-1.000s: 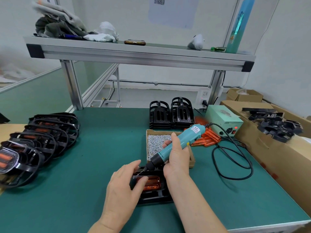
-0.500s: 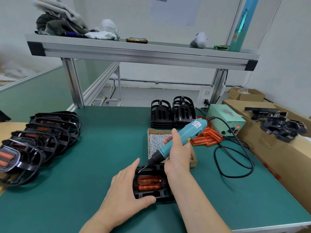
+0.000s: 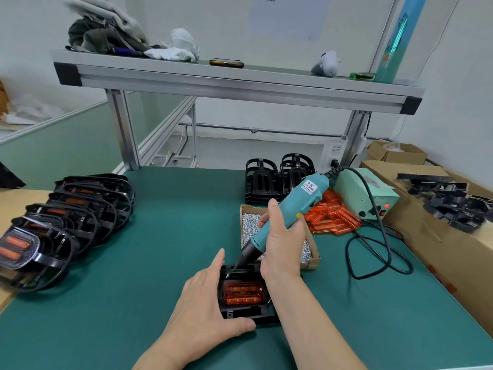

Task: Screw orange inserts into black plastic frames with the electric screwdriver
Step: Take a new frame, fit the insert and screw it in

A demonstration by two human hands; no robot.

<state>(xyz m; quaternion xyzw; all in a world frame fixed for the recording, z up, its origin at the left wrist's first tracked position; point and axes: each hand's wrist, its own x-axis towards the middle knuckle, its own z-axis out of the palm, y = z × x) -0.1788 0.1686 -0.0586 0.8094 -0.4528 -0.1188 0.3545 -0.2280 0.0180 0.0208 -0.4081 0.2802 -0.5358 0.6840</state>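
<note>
The right hand [image 3: 282,244] clenches the teal electric screwdriver [image 3: 298,206], bit just below it on the stiff, probably light black plastic frame [image 3: 240,314] and translucent orange insert [image 3: 244,292], which the flat-fingered left hand [image 3: 202,303] braces at its edges

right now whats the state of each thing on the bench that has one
left hand: presses against the black frame
right hand: grips the electric screwdriver
electric screwdriver: tilted, bit at the frame's far left corner
orange insert: seated in the frame
screw box: open, holding screws
power supply: red light on
finished frames: overlapping row, inserts fitted
</note>
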